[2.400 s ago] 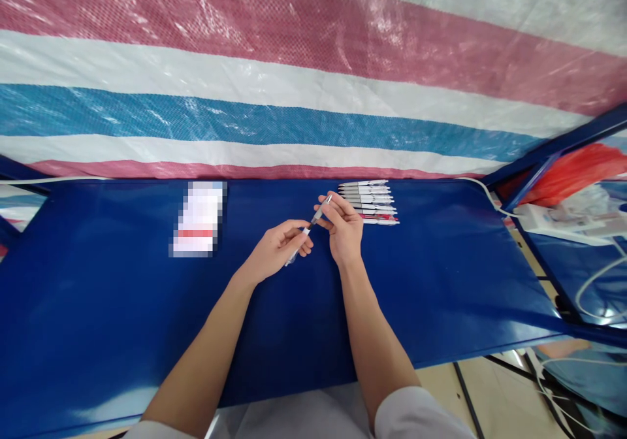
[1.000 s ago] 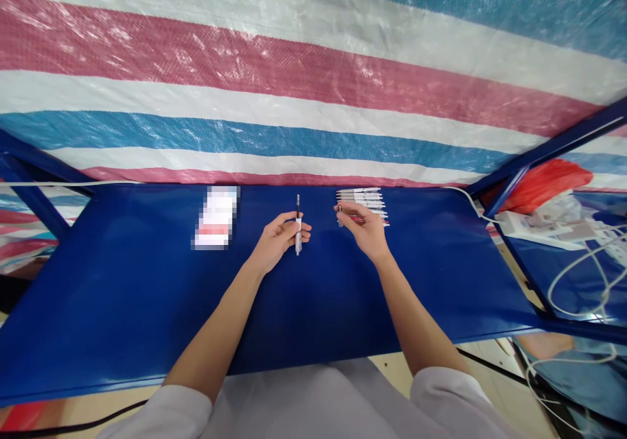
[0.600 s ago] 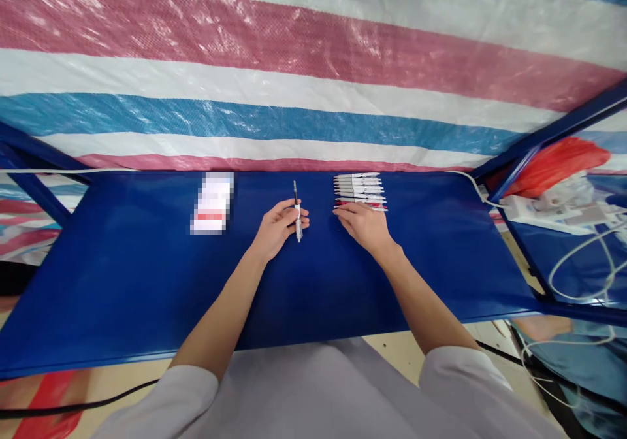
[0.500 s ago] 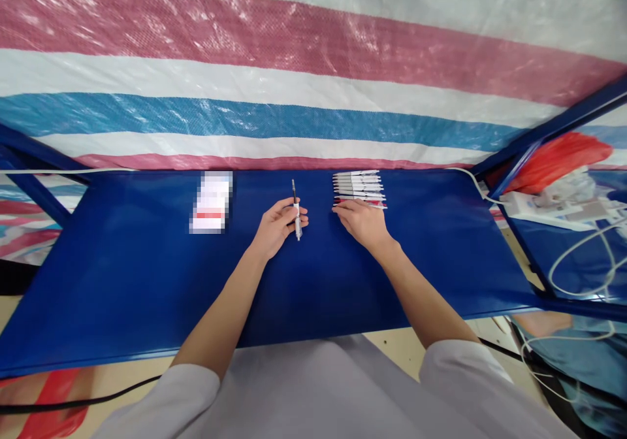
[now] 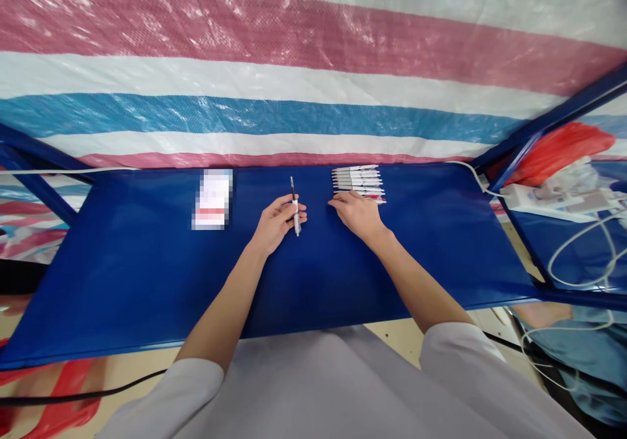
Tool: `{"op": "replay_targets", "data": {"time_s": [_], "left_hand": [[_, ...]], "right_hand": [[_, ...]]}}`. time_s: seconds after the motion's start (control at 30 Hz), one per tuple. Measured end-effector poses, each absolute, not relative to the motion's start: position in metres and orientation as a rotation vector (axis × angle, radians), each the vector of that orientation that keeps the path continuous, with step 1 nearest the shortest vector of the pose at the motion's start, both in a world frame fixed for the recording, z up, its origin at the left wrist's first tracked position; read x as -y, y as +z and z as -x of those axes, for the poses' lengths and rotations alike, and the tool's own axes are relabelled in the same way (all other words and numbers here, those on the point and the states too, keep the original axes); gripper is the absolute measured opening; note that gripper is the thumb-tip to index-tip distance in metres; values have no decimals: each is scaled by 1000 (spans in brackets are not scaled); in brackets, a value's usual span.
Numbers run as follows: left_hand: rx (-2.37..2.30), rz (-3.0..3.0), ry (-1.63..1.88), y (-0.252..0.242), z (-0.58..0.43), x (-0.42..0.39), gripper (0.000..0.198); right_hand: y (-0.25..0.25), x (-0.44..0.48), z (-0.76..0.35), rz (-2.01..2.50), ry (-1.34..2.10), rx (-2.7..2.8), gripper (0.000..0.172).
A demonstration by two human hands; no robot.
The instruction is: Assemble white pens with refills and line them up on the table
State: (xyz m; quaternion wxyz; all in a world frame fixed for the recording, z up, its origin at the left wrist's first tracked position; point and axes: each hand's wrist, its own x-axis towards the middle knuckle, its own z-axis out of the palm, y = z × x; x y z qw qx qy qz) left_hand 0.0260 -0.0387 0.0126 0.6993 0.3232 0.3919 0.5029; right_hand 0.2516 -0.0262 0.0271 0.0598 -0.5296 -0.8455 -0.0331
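My left hand (image 5: pixel 275 225) is closed round a white pen (image 5: pixel 296 218), held nearly upright in view above the blue table. The pen's upper part is thin and dark with a light tip, like a bare refill showing out of the barrel. My right hand (image 5: pixel 358 215) has its fingers drawn together just in front of a row of white pens (image 5: pixel 355 176). Whatever its fingertips pinch, if anything, is too small or hidden to make out. Red shows on a pen beside the right knuckles, and the hand covers part of the nearest pens.
A blurred-out white sheet or card (image 5: pixel 211 198) lies left on the blue table (image 5: pixel 147 276). Striped plastic sheeting (image 5: pixel 313 86) hangs behind. At the right are a power strip (image 5: pixel 543 200), white cables (image 5: pixel 553 272) and a red plastic bag (image 5: pixel 568 151).
My right hand has shifted slightly left, its fingertips coming away from the near end of the pen row. My left hand keeps its hold on the pen. The view has tilted a little.
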Motion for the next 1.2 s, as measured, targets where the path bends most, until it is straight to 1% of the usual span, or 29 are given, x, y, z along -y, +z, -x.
{"op": "replay_targets", "data": {"time_s": [0.37, 0.47, 0.57, 0.67, 0.77, 0.83, 0.93, 1.2], "left_hand": [[-864, -754, 1107, 13, -23, 41, 35], [-880, -748, 1104, 15, -24, 42, 36], [-909, -759, 1102, 19, -26, 44, 37], [-945, -831, 1084, 23, -25, 45, 36], [-999, -963, 1043, 28, -23, 46, 35], [-1044, -1081, 1006, 32, -21, 46, 36], [-1104, -1251, 963, 36, -16, 45, 37], [-1191, -1389, 931, 28, -5, 48, 33]], "right_hand": [[32, 29, -250, 1622, -57, 2567, 40], [34, 30, -251, 1609, 28, 2522, 37], [37, 29, -253, 1559, 249, 2346, 28], [40, 27, -251, 1392, 682, 1986, 24], [42, 28, -241, 1225, 1199, 1499, 27], [42, 29, -231, 1171, 1432, 1216, 32], [40, 32, -215, 1100, 1544, 1032, 33], [28, 34, -193, 1065, 1509, 919, 34]]}}
